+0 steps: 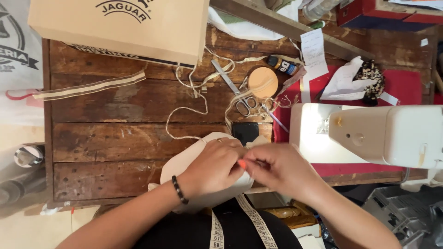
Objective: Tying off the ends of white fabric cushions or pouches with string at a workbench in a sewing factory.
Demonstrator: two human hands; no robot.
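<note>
My left hand (pixel 213 167), with a dark bead bracelet on the wrist, presses down on a piece of cream fabric (pixel 184 161) at the near edge of the wooden table (pixel 106 143). My right hand (pixel 279 168) meets it from the right, fingers pinched with the left fingertips around a small orange thing (pixel 242 163). What that thing is cannot be told. A measuring tape (pixel 251 219) hangs from my neck below the hands.
A white sewing machine (pixel 369 133) stands at the right on a red cloth (pixel 406 85). Scissors (pixel 240 92), a round tan lid (pixel 263 82), cream cord (pixel 189 108), a small bottle (pixel 282 65) and a black block (pixel 245 132) lie beyond the hands. A cardboard box (pixel 124 25) sits at the back left.
</note>
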